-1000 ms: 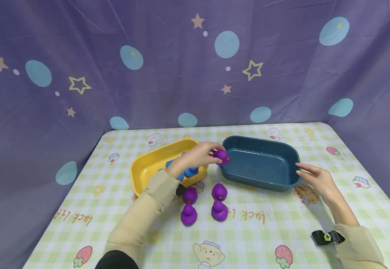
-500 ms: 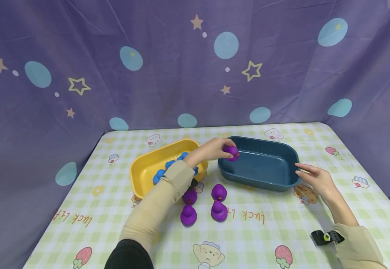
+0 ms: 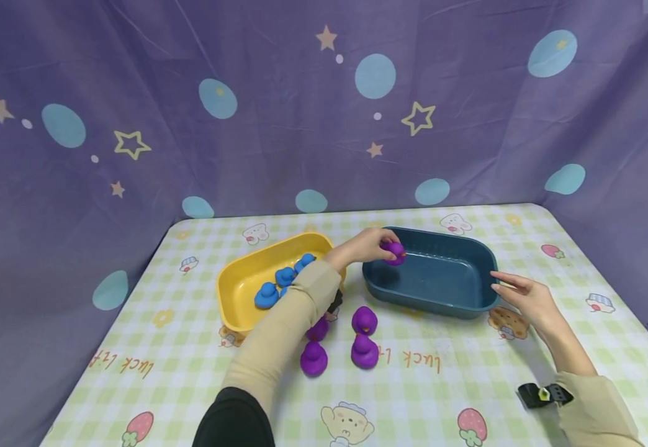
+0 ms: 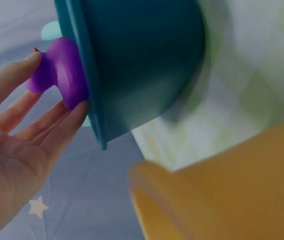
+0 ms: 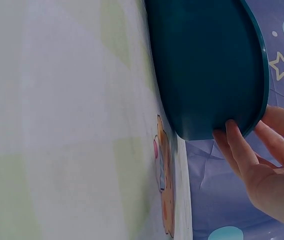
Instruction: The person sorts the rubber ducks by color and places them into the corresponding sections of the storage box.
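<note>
In the head view, my left hand (image 3: 367, 246) pinches a purple rubber duck (image 3: 395, 254) between thumb and fingertips, over the left end of a dark teal tub (image 3: 424, 303). The left wrist view has the duck (image 4: 71, 75) right at the tub's rim. At the tub's right end, the nearly straight fingers of my right hand (image 3: 529, 300) touch its outer wall, as the right wrist view shows of that hand (image 5: 269, 172). Several more purple ducks (image 3: 365, 352) stand on the table in front of the tubs. My left forearm partly covers one.
A yellow tub (image 3: 233, 270) stands left of the teal one, with several blue rubber ducks (image 3: 266, 295) inside, some hidden by my left sleeve. A checked cloth (image 3: 190, 385) covers the table. Behind it hangs a purple curtain (image 3: 279, 155).
My left hand has carried the purple duck rightward from the teal tub's left rim to over its inside. More blue ducks show behind the forearm. My right hand has stayed put.
</note>
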Motion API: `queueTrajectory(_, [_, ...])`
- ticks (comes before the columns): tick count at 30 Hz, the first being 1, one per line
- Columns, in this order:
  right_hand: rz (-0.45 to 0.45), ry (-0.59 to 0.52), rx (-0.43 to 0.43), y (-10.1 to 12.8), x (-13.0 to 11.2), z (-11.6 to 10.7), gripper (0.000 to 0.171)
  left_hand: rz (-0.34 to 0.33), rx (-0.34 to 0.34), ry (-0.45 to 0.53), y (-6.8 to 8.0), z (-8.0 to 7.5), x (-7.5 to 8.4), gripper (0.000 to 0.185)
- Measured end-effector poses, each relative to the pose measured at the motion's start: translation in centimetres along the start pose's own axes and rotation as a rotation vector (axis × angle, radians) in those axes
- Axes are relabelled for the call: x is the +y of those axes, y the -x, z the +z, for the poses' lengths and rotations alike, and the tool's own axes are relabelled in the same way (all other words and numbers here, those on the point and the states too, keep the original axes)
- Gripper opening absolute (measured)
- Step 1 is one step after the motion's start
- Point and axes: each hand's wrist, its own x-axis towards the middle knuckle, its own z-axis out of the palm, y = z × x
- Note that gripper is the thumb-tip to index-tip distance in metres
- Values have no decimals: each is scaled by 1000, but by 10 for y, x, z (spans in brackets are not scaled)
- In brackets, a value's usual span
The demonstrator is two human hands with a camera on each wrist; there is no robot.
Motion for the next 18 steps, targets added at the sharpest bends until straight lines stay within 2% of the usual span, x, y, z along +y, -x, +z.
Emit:
queueTrajectory(8, [0, -6, -9, 0, 1, -1, 60, -20, 25, 1, -12, 7, -8, 30])
queueTrajectory(14, [9, 1, -7, 0, 2, -2, 61, -80, 5, 26, -23, 13, -18, 32])
queueTrajectory(18, [14, -1, -7, -1, 2, -1, 61, -6, 62, 7, -66, 43, -75, 30])
